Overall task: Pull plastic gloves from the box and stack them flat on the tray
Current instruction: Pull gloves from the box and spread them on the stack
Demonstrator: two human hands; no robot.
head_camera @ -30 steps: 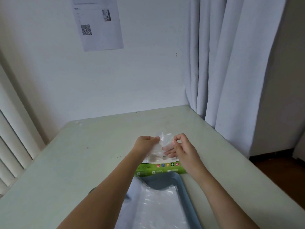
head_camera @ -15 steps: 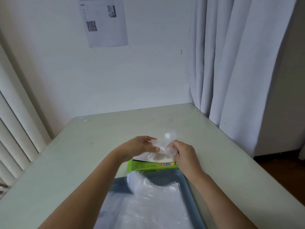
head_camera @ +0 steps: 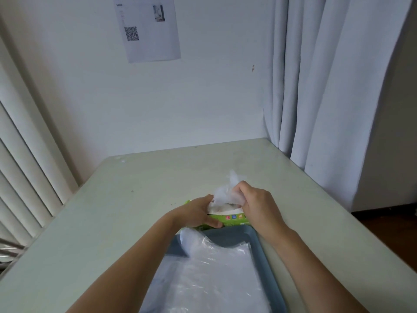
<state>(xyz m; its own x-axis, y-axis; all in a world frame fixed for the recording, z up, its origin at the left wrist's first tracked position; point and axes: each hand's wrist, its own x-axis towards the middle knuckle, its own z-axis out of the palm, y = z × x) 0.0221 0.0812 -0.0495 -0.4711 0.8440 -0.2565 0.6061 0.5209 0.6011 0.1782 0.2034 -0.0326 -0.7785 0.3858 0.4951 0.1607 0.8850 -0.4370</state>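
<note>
A green and white glove box (head_camera: 233,217) lies on the table just beyond the blue-grey tray (head_camera: 262,251). My left hand (head_camera: 198,213) lies over the box's left end, fingers on top and thumb curled along its front side. My right hand (head_camera: 255,204) grips a crumpled clear plastic glove (head_camera: 223,195) that sticks up out of the box opening. Clear flat gloves (head_camera: 216,274) lie stacked in the tray, one corner curling up over the tray's far left rim.
The pale green table (head_camera: 135,199) stands against a white wall with a printed sheet (head_camera: 149,28). White curtains (head_camera: 327,86) hang at the right table edge. Vertical blinds (head_camera: 24,177) are at the left.
My left hand has dropped from the glove onto the box and holds it. My right hand has closed round the glove and lifted it a little. The view has tilted down slightly.
</note>
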